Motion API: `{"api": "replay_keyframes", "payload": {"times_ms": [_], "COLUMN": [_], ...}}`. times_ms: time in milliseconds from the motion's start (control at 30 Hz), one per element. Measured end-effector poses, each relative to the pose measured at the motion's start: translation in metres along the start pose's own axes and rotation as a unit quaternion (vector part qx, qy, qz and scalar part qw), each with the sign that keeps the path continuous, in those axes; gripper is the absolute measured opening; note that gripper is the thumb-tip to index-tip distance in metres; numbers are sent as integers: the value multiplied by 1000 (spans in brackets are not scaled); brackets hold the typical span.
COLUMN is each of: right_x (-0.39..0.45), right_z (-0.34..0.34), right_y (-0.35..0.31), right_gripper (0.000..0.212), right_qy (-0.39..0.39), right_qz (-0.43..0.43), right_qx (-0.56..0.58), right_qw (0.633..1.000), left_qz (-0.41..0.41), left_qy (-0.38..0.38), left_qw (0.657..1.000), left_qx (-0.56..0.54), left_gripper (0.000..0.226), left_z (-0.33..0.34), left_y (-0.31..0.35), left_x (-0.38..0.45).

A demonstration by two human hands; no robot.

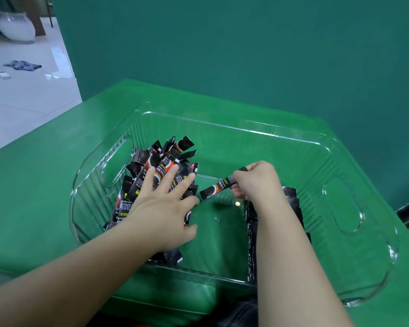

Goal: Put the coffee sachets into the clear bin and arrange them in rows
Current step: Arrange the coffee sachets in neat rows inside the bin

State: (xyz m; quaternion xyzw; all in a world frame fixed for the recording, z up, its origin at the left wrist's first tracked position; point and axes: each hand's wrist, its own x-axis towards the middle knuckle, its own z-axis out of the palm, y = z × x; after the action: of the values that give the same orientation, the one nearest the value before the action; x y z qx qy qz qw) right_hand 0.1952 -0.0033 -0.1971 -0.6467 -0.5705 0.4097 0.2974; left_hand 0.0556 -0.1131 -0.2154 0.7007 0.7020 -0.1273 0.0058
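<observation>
**Green desk, clear bin, sachets going in**

Green cloth covers the desk [45,185], where a clear bin [269,134] sits. Inside at its left, the left hand [161,208] presses flat, fingers spread, on a pile of coffee sachets [151,171]. The right hand [257,182] pinches one sachet [219,187] in curled fingers above the bin floor. More sachets [293,204] lie under the right wrist.

A green table [45,190] carries everything — its top runs from the near edge toward a darker green wall at twelve o'clock. Directly on it sits one clear bin [269,135], a ribbed plastic tub with cut-out handles at nine and three o'clock — covering most of the table's middle and right.
</observation>
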Motion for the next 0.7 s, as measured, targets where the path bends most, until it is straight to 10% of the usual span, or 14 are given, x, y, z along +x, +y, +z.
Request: {"api": "replay_keyframes", "payload": {"times_ms": [367,533,700], "right_x": [-5,-17,-44], "right_z": [7,-2,4], "right_y": [3,-9,-25], "right_gripper": [16,15,13], "right_qy": [-51,4,-212], "right_qz": [45,-35,-108], "right_qx": [12,-214,-267], "right_qw": [998,976,934], "left_qz": [-17,-12,-7], "left_qy": [-32,-16,-22], "left_qw": [991,992,993], "left_qx": [129,126,116], "left_gripper": [56,59,55], "left_z": [-13,-8,-7], "left_y": [-14,-18,-18], "left_x": [0,-7,-14]}}
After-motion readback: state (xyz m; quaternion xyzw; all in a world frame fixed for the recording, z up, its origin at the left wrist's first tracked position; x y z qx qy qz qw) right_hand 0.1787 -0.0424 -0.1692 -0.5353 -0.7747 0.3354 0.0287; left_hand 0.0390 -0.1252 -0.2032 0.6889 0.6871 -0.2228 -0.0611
